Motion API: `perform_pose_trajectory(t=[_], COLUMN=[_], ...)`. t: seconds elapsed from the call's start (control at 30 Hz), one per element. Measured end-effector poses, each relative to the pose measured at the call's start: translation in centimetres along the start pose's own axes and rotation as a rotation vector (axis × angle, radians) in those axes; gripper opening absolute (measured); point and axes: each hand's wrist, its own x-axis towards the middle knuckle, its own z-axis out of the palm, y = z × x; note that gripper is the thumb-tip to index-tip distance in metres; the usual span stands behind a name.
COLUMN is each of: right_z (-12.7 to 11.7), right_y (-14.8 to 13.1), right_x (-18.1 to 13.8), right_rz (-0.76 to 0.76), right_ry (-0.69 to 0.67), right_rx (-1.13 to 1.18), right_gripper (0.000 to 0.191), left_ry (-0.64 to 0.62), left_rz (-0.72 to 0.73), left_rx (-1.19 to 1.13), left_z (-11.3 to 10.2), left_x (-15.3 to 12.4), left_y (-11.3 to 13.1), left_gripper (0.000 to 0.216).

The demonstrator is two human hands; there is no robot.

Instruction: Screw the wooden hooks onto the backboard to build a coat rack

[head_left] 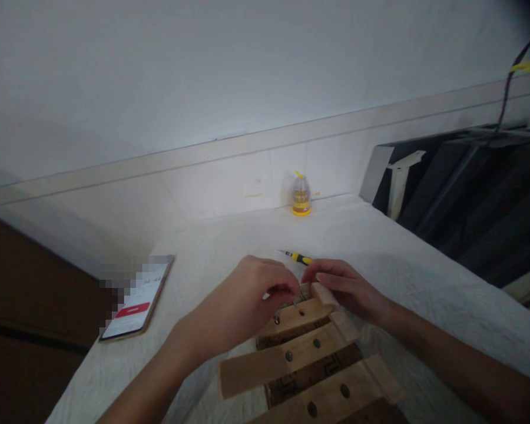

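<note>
Several pale wooden slats [265,368] lie across a darker, patterned wooden base [291,383] at the bottom middle. Round dark holes or screw heads dot the slats, and short raised blocks [344,327] sit at their right ends. My left hand [256,291] is over the far end of this piece, fingertips pinched together close to a slat; what they hold, if anything, is hidden. On the other side, my right hand [347,288] has its thumb and fingers closed around the right end of the farthest slat. A yellow-and-black screwdriver [298,257] lies just beyond both hands.
A clear, yellow-based bit container [301,197] stands by the wall. To the left lies a phone [136,303] with a lit screen. Dark panels and a white metal bracket [400,179] lean past the table's right edge. The white table cover [221,241] is creased.
</note>
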Motion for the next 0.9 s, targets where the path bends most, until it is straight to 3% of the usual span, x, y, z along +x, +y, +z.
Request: perform_pose_trajectory(t=[0.27, 0.73, 0.9], right_z=[-0.1, -0.1, 0.0], right_y=[0.1, 0.1, -0.1], right_x=[0.0, 0.1, 0.0], right_rz=[-0.022, -0.057, -0.027], right_ry=[-0.004, -0.007, -0.001], right_rx=[0.001, -0.028, -0.018], right_gripper=[0.026, 0.025, 0.025], left_ry=[-0.145, -0.264, -0.286], left_rz=[0.027, 0.16, 0.199], left_rx=[0.092, 0.246, 0.178], left_z=[2.0, 1.6, 1.8], left_x=[0.5, 0.4, 0.4], left_y=[-1.2, -0.5, -0.3], left_gripper=[0.02, 0.024, 0.023])
